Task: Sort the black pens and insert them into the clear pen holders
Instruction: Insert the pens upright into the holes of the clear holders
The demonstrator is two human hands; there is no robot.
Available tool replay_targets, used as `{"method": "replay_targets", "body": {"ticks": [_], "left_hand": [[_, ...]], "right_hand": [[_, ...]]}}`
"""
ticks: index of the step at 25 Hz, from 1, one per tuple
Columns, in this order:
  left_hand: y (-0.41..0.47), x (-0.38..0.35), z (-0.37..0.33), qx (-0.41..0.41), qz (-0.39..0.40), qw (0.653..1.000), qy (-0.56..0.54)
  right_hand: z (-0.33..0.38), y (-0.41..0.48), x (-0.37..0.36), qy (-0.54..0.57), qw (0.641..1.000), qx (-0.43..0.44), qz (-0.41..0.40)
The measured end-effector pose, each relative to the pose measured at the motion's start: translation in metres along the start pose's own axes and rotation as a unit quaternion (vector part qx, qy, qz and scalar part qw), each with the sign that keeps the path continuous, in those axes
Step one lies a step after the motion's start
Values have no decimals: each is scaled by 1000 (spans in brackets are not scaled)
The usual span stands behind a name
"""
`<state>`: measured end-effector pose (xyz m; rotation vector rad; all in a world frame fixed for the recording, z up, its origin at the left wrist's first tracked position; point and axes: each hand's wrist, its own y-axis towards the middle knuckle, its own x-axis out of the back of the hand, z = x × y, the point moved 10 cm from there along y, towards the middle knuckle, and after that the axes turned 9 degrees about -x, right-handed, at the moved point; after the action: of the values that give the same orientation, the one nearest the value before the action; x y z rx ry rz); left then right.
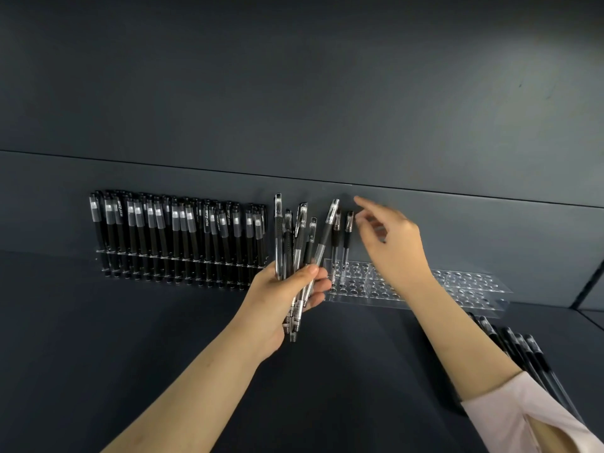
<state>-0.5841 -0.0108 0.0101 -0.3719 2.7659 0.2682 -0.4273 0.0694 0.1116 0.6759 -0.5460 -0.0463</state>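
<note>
My left hand grips a fanned bundle of several black pens with clear caps, tips up. Just right of it lies a clear pen holder with many round holes; two black pens stand upright in its left end. My right hand hovers above that holder beside the two pens, fingers loosely spread and blurred, holding nothing. Further left, a second clear holder is packed with several rows of standing black pens.
A loose pile of black pens lies on the dark surface at the right, partly behind my right forearm. A dark back wall rises right behind both holders. A pale pink sleeve covers my right upper arm.
</note>
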Motion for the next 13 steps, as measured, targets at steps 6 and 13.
{"method": "replay_targets", "body": {"ticks": [6, 13], "left_hand": [[-5, -13, 3, 5, 53, 998, 42], [-3, -10, 10, 28, 36, 999, -16]], "right_hand": [[-1, -8, -16, 188, 966, -131, 119], [-10, -11, 21, 326, 929, -173, -28]]}}
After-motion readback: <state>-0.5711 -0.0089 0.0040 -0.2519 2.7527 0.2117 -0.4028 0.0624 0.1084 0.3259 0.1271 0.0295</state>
